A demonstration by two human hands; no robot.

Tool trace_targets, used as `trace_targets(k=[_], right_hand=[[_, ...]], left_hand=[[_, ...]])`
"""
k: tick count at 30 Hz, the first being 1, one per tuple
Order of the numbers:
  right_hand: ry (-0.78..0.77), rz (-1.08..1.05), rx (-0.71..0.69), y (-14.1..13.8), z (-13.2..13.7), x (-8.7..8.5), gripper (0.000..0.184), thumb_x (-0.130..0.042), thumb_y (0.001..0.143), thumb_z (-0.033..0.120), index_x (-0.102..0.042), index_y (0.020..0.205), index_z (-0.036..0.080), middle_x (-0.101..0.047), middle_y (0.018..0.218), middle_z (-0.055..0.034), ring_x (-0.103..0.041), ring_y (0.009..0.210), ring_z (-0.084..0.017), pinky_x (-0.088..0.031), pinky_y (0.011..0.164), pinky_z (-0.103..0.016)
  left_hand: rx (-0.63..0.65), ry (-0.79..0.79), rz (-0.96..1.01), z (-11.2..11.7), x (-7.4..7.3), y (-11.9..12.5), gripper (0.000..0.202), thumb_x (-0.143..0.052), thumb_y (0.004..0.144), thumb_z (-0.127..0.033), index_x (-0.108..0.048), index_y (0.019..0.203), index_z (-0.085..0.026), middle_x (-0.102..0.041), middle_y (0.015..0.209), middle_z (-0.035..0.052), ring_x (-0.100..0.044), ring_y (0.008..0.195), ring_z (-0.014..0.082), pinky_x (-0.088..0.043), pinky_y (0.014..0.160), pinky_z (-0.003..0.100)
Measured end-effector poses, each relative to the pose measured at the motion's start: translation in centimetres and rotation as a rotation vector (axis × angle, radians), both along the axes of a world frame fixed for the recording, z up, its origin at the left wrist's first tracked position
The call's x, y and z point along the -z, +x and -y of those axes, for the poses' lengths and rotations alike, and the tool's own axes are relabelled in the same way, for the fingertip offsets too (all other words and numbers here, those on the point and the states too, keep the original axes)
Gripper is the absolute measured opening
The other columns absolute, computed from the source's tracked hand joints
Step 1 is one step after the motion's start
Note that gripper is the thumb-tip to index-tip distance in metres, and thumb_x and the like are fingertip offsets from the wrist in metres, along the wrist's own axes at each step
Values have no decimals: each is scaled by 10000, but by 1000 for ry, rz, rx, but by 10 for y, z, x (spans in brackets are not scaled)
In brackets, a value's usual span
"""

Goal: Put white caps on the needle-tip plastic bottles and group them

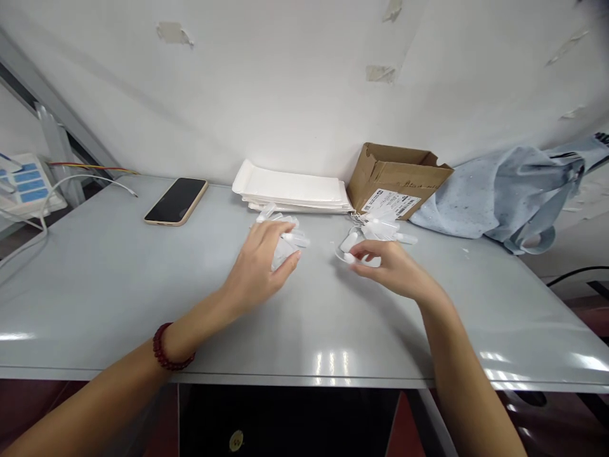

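My left hand (257, 260) reaches over a small pile of translucent white plastic pieces (295, 238), its thumb and fingers apart. The hand partly hides that pile, and I cannot tell whether it touches the pieces. Thumb and forefinger of my right hand (392, 265) are pinched on a small white plastic piece (349, 258) with a thin curved cord or strip beside it. Just behind that hand lies a second heap of similar translucent pieces (380, 225). The exact kind of these pieces is too small to make out.
Against the wall, a stack of white envelopes or flat packets (295, 184) lies beside an opened cardboard box (399, 181). A light blue bag (495, 190) slumps at the right. A phone (177, 202) and a white cable (90, 178) are on the left of the grey table (118, 304).
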State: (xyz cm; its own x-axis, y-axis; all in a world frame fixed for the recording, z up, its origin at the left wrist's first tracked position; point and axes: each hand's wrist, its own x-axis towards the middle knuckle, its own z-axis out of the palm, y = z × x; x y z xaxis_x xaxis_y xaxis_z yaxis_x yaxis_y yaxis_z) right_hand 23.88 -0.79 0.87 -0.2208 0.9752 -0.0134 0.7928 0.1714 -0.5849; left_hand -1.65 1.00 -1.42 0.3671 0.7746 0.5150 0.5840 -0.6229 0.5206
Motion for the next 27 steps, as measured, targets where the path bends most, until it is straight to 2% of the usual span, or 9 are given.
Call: trace_targets(k=[3, 6, 9, 12, 14, 17, 21, 27], right_hand=[[18, -163, -81, -23, 5, 0, 147, -577, 804, 268, -666, 893, 192, -678, 894, -33, -590, 796, -171, -444, 653, -277], [-32, -247, -133, -37, 9, 3, 186, -573, 817, 265, -664, 961, 189, -675, 929, -39, -585, 825, -170, -440, 633, -266], [-67, -289, -169, -43, 11, 5, 202, -559, 830, 254, -662, 991, 187, -675, 952, -51, -581, 836, -176, -441, 632, -271], [-31, -311, -160, -44, 11, 6, 195, -564, 831, 246, -663, 991, 197, -674, 950, -49, -577, 827, -175, -448, 669, -288], [11, -325, -137, -44, 11, 7, 181, -585, 824, 255, -660, 981, 206, -670, 943, -44, -578, 828, -175, -452, 693, -296], [66, -344, -129, -44, 10, 8, 165, -612, 814, 259, -653, 967, 215, -660, 937, -41, -584, 840, -179, -457, 718, -305], [91, -372, -142, -44, 10, 10, 168, -616, 815, 237, -643, 980, 217, -647, 949, -43, -589, 847, -180, -466, 740, -315], [96, -400, -120, -43, 10, 11, 168, -611, 831, 257, -632, 992, 212, -636, 978, -50, -586, 867, -183, -471, 765, -323]], left_hand=[[165, -70, -7, 7, 1, 4, 288, -507, 881, -243, -509, 1167, -205, -633, 1015, 50, -554, 961, 205, -484, 803, 359], [256, -159, -7, 12, 2, 8, 316, -496, 888, -230, -510, 1202, -196, -638, 1014, 49, -561, 970, 191, -483, 824, 349], [187, -221, 46, 13, 3, 9, 340, -494, 889, -244, -509, 1221, -172, -639, 1015, 58, -578, 958, 187, -495, 801, 332], [87, -375, 131, 12, 0, 9, 347, -505, 883, -297, -535, 1207, -179, -656, 971, 49, -611, 872, 183, -516, 691, 298], [61, -470, 204, 11, -3, 8, 331, -516, 878, -330, -572, 1174, -192, -668, 972, 48, -626, 891, 190, -525, 700, 298], [37, -554, 301, 9, -6, 6, 301, -546, 862, -360, -630, 1099, -195, -685, 957, 53, -645, 888, 200, -537, 742, 321], [41, -661, 359, 6, -10, 4, 258, -522, 878, -326, -669, 1035, -182, -692, 789, 29, -653, 688, 158, -552, 693, 318], [61, -708, 432, 4, -17, 1, 184, -609, 829, -293, -704, 945, -187, -685, 679, 8, -661, 688, 162, -557, 721, 326]])
